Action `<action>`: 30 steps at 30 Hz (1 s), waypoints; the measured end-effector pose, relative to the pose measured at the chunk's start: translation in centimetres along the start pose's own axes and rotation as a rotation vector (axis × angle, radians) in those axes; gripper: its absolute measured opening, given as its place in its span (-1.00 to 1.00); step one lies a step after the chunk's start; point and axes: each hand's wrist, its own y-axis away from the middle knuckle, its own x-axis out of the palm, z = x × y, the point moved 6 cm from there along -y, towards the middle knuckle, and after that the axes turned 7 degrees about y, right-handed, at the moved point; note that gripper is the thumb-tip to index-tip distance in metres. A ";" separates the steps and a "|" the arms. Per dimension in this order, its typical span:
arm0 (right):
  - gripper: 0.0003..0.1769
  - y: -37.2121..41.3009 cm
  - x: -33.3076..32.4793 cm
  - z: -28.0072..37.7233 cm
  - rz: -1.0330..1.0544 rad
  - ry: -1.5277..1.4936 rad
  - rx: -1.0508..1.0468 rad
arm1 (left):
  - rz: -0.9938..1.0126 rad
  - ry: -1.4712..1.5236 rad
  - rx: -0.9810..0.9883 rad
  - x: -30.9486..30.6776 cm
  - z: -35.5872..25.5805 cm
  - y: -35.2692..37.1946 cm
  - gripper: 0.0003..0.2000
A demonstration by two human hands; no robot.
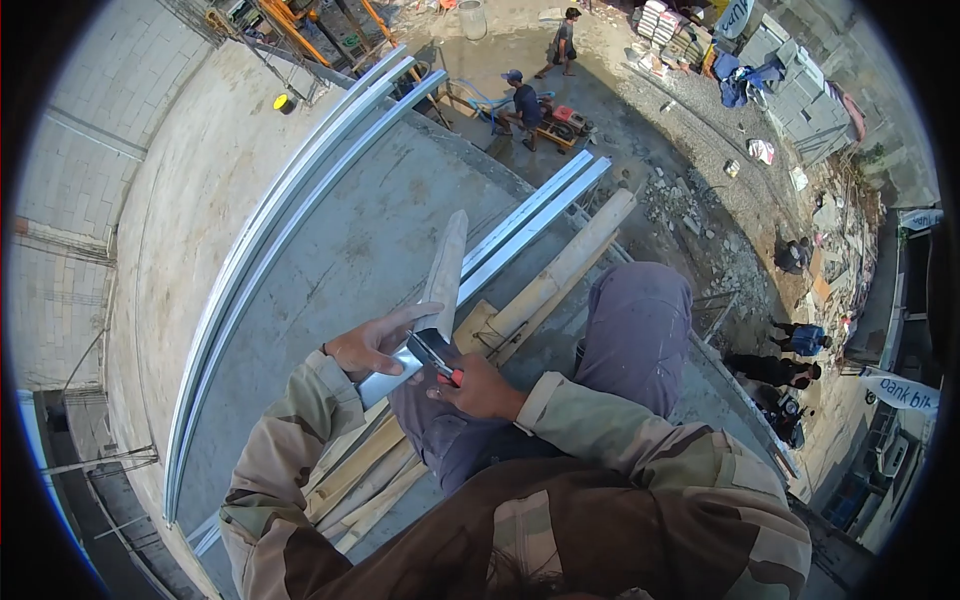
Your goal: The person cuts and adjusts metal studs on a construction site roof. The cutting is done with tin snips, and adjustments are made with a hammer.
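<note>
A shiny metal channel point(384, 383) lies across my lap area, and my left hand point(372, 343) is closed round it with the thumb on top. My right hand point(478, 388) grips a tool with red handles point(430, 352), whose dark jaws meet the metal beside my left fingers. Just beyond, a pale wooden piece point(448, 262) points away from me. Two long metal channels point(535, 222) extend to the upper right, next to bamboo poles point(560, 268).
Long metal channels point(290, 215) rest on the concrete slab point(340, 270) at left. Past the slab's edge, a person point(523, 108) sits by a red machine point(568, 118) and another person point(562, 45) walks. More people stand at lower right. Wooden strips point(365, 465) lie beneath my arms.
</note>
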 end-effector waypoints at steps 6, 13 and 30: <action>-0.68 0.2 -1.0 0.1 0.091 -0.224 0.106 | -0.037 0.073 -0.102 0.8 1.4 -0.4 0.22; -0.79 4.3 -3.5 -2.3 0.021 -0.599 0.097 | -0.034 0.192 -0.091 1.7 0.8 -0.7 0.14; -0.65 -5.4 -2.9 -6.5 -0.125 -0.636 0.620 | 0.156 0.242 -0.135 8.2 3.4 0.1 0.06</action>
